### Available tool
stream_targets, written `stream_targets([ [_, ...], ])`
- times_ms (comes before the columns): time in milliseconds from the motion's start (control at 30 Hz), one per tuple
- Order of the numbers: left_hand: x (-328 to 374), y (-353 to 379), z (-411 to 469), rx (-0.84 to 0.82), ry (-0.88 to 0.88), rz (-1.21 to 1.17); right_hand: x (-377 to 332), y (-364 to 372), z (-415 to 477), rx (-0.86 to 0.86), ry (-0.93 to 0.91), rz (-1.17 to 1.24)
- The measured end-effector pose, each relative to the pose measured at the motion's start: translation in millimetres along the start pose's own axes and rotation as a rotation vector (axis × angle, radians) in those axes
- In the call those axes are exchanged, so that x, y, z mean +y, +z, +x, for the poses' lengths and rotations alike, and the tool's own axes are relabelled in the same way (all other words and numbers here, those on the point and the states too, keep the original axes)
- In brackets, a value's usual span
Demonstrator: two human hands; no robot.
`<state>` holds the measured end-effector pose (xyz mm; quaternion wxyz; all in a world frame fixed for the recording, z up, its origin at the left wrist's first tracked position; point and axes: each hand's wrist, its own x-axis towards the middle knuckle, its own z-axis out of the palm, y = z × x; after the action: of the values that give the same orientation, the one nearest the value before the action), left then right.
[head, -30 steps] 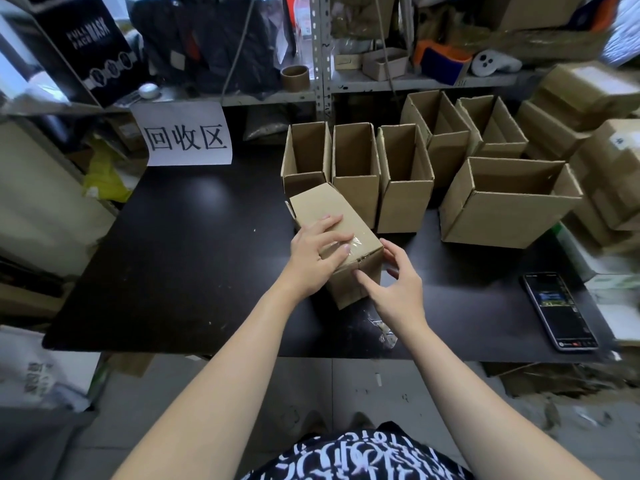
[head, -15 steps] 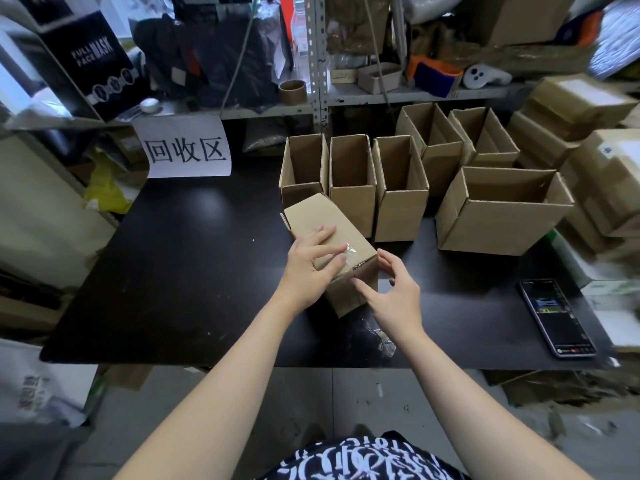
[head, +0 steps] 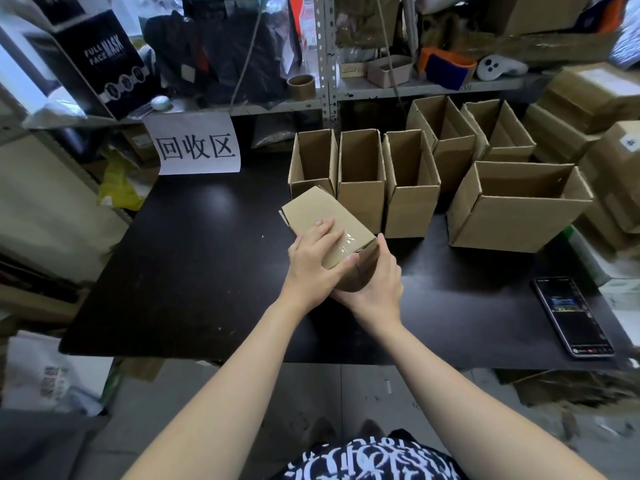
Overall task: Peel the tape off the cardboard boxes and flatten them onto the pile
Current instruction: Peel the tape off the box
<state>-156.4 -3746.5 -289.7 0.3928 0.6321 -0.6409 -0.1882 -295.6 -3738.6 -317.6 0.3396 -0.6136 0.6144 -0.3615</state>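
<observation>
Paper sign (head: 197, 143) at table (head: 194, 271) back left. Left hand (head: 311, 261) clasps tilted box (head: 318, 213) near table centre, fingers (head: 325, 230) across taped top. Right hand (head: 379, 289) cups box end from below. Open boxes (head: 412, 202) behind; phone (head: 575, 317) far right.

Tan-brown cardboard box (head: 320, 213) is showing a clear, glossy tape strip (head: 347, 241); black table (head: 194, 265) is gleaming; white sign (head: 198, 144) is carrying black characters; shirt (head: 367, 460) is flashing black-and-white squiggles.
</observation>
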Motion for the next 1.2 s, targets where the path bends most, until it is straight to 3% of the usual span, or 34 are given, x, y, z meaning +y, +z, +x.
stream_targets([
  [133, 4, -12, 0, 0.006, -0.038, -0.099, 1, -2, 6, 0.009, -0.025, 0.097],
  [333, 2, -26, -8, 0.056, 0.026, 0.001, -1, -15, -1, -0.102, 0.028, 0.342],
  [433, 0, -18, -14, 0.049, -0.043, -0.136, 6, -12, -5, -0.109, 0.063, 0.324],
  [567, 11, -9, -16, 0.116, -0.036, -0.105, 15, -14, -7, -0.091, 0.068, 0.271],
  [700, 19, -9, -15, 0.081, -0.171, -0.112, 15, -17, -6, -0.084, 0.012, 0.196],
  [1200, -9, -44, -23, 0.063, -0.242, -0.087, 10, -9, -5, -0.12, -0.218, 0.0],
])
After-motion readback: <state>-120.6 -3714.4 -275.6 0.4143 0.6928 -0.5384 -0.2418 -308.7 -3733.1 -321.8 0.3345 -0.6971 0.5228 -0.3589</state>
